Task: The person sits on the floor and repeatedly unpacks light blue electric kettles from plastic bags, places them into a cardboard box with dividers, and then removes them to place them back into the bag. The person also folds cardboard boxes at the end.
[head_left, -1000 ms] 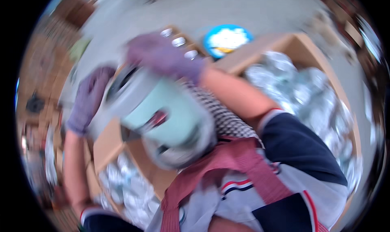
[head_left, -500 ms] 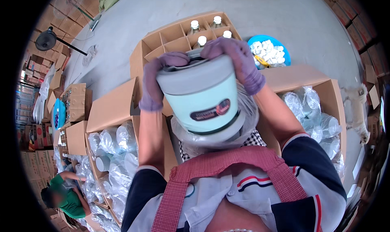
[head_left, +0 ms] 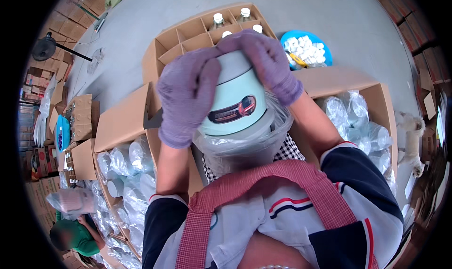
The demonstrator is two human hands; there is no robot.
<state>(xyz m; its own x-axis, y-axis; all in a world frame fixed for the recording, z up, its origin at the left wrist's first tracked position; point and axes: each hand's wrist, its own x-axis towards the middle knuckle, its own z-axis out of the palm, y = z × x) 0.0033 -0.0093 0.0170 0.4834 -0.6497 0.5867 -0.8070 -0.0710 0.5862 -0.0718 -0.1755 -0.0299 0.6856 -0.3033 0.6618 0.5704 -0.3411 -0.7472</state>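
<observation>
**Both gloved hands clasp a pale green jar above the boxes**

The left hand (head_left: 186, 99) and the right hand (head_left: 270, 64), in purple gloves, are pressed around a pale green jar (head_left: 235, 101), which sits half out of a clear plastic bag (head_left: 245, 144) in front of the chest. The bag film looks slippery, so the jar might slide down. On the left and right stand cartons of wrapped jars (head_left: 125, 160). Farther, a divided carton (head_left: 188, 36) holds capped bottles (head_left: 217, 19) beside a blue basin (head_left: 325, 57) on grey floor (head_left: 329, 10).
</observation>
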